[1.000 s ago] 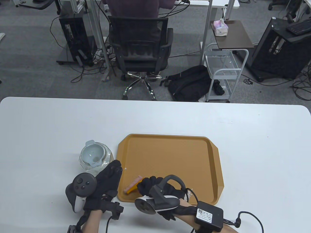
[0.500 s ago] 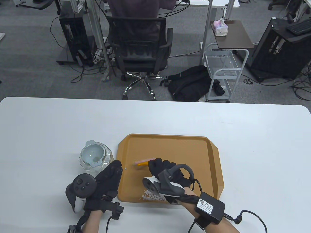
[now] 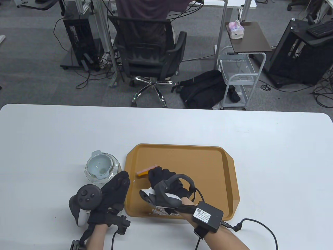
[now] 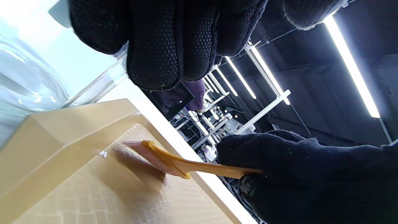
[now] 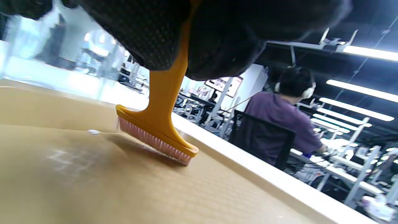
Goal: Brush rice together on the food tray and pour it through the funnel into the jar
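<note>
An orange food tray (image 3: 213,166) lies on the white table. My right hand (image 3: 162,178) grips the handle of a small orange brush (image 3: 146,170) with pink bristles (image 5: 155,143), set down on the tray's left part. A pile of white rice (image 3: 160,211) sits at the tray's near edge, partly hidden under the right wrist tracker. A stray grain (image 5: 93,132) lies beside the bristles. My left hand (image 3: 115,186) rests with straight fingers on the tray's left rim, next to the glass jar (image 3: 102,169) with a pale funnel (image 3: 98,166) in its mouth.
A single rice grain (image 3: 134,180) lies on the table between jar and tray. A cable (image 3: 260,229) runs from the right wrist box over the near table. Beyond the far table edge a person sits in an office chair (image 3: 148,52).
The right hand carried the brush from the tray's near edge up to its left middle, then a little further left. The rice pile came into view. The left hand barely moved.
</note>
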`<state>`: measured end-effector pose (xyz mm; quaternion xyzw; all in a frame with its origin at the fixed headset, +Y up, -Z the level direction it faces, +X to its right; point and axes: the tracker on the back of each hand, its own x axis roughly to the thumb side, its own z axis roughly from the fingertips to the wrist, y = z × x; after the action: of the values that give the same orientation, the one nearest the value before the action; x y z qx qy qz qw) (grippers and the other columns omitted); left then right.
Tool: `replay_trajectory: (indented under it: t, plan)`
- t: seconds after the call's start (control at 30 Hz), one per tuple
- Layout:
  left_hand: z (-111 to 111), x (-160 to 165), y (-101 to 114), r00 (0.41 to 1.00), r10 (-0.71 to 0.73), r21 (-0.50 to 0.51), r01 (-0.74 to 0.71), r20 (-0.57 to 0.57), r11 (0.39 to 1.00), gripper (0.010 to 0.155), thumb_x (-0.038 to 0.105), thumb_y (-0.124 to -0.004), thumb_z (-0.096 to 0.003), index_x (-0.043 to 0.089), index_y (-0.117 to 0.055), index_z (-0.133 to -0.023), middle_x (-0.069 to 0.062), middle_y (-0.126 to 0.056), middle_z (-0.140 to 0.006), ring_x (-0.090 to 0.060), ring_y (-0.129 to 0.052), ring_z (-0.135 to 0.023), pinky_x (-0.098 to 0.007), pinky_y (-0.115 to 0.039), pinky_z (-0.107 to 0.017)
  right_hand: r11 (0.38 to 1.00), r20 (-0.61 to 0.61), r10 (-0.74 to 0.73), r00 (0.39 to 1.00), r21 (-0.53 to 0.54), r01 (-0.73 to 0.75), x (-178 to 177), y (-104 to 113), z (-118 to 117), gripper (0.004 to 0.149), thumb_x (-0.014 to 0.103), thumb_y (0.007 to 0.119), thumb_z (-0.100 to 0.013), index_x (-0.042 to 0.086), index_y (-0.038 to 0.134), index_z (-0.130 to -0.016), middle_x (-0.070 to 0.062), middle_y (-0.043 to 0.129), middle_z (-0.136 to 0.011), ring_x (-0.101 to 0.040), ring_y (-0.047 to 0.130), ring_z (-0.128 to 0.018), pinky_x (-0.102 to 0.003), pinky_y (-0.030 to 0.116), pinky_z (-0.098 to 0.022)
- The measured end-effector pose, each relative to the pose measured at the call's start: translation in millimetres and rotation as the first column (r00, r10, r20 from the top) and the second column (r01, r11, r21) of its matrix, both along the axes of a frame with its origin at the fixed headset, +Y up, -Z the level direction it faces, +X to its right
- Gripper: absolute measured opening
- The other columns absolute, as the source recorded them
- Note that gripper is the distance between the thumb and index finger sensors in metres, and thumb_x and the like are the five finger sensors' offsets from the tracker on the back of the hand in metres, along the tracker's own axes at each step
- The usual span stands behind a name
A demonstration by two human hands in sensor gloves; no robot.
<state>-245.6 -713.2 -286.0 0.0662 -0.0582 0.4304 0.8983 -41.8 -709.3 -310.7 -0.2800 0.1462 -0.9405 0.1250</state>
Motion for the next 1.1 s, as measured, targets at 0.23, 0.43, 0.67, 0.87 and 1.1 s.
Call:
replay_trajectory:
  t: [0.23,0.43,0.67,0.87,1.1]
  plan:
    - [-0.1,0.1,0.1,1.0,-0.005,0.0,0.005,0.002,1.0,0.061,0.058,-0.065,-0.0502,0.018,-0.075,-0.096,-0.014,-0.092,-0.09,-0.034,-0.1,-0.07,-0.056,-0.076,-0.057,0.996,-0.124,-0.008,0.992,-0.086,-0.003,-4.9,3.3,39.6,0.05,0.025,0.084,-0.043,0.011,0.083,-0.091,-0.017,0.082,-0.086,-0.023,0.094,-0.045,-0.031,0.087,-0.024]
    - [0.4,-0.1,0.3,1.0,-0.005,-0.001,0.005,0.003,1.0,0.061,0.058,-0.065,-0.0503,0.018,-0.075,-0.096,-0.014,-0.091,-0.09,-0.034,-0.1,-0.071,-0.056,-0.076,-0.057,0.978,-0.164,-0.041,0.986,-0.207,0.006,7.8,21.3,71.2,0.049,0.027,0.085,-0.043,0.013,0.084,-0.091,-0.015,0.083,-0.085,-0.024,0.094,-0.049,-0.032,0.089,-0.028]
    - [4.9,2.3,4.5,1.0,-0.012,0.023,0.012,0.009,1.0,0.062,0.058,-0.066,-0.0498,0.018,-0.075,-0.096,-0.014,-0.092,-0.09,-0.034,-0.1,-0.07,-0.056,-0.076,-0.056,0.991,-0.04,-0.043,0.998,-0.129,0.038,32.4,48.8,77.2,0.048,0.03,0.085,-0.043,0.02,0.087,-0.09,-0.019,0.086,-0.085,-0.026,0.097,-0.047,-0.032,0.089,-0.027]
    - [4.9,2.6,4.3,1.0,-0.015,0.016,0.015,0.012,1.0,0.062,0.058,-0.065,-0.0504,0.018,-0.074,-0.096,-0.014,-0.091,-0.091,-0.034,-0.099,-0.071,-0.056,-0.076,-0.057,0.999,0.187,0.008,0.982,-0.044,0.001,73.8,75.7,59.8,0.052,0.034,0.087,-0.042,0.016,0.084,-0.091,-0.01,0.101,-0.06,-0.022,0.098,-0.026,-0.03,0.086,-0.014]
    - [5.4,3.0,4.9,1.0,-0.01,0.021,0.009,0.018,1.0,0.062,0.058,-0.065,-0.0505,0.018,-0.074,-0.096,-0.014,-0.091,-0.091,-0.033,-0.099,-0.071,-0.056,-0.076,-0.057,0.992,0.346,0.123,0.93,-0.044,-0.115,110.5,69.6,39.8,0.044,0.036,0.092,-0.041,0.014,0.092,-0.08,-0.003,0.1,-0.029,-0.015,0.092,-0.005,-0.028,0.081,0.001]
